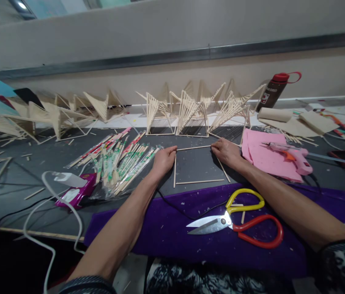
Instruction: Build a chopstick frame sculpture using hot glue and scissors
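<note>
A square frame of thin wooden sticks point(199, 181) lies flat on the dark table. My left hand point(163, 159) rests on its far left corner, fingers curled and pressing the stick ends. At the far right corner, my right hand point(226, 151) pinches the sticks the same way. Both forearms reach across a purple cloth point(166, 228).
Scissors point(236, 222) with yellow and red handles lie on the cloth. Packs of wrapped chopsticks point(120, 161) sit left, beside a magenta device point(74, 192) with white cable. A pink glue gun point(295, 157) rests on pink paper point(258, 157). Finished stick structures point(187, 110) and a bottle point(275, 90) line the wall.
</note>
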The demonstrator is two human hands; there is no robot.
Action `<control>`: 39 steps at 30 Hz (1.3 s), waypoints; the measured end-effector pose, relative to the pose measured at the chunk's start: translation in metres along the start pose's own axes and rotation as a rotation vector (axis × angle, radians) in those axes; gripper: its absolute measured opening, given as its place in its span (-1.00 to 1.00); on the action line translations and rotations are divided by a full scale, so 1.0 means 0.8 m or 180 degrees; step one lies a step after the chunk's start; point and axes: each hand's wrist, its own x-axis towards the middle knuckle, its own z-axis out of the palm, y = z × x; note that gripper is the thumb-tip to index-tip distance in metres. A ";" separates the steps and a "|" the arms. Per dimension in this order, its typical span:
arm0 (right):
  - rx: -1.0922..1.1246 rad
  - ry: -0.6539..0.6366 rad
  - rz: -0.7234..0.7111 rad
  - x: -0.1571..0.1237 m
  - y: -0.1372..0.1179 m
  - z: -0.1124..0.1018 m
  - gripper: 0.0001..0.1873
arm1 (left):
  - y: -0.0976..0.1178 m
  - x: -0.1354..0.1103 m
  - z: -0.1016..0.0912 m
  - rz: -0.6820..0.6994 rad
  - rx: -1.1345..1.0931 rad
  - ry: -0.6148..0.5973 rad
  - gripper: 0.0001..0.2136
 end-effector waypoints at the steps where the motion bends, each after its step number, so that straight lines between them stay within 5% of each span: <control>1: 0.0013 0.0011 -0.0004 0.000 0.000 0.000 -0.64 | 0.000 0.000 0.000 0.0014 0.0009 0.0014 -0.64; 21: 0.0054 -0.0144 0.0200 0.006 -0.002 -0.010 -0.64 | -0.008 0.005 0.003 -0.0228 -0.0254 0.0005 -0.61; 39: 0.0430 0.0383 0.0155 0.003 0.008 -0.011 -0.77 | -0.004 0.000 -0.005 -0.0277 -0.0710 0.0158 -0.58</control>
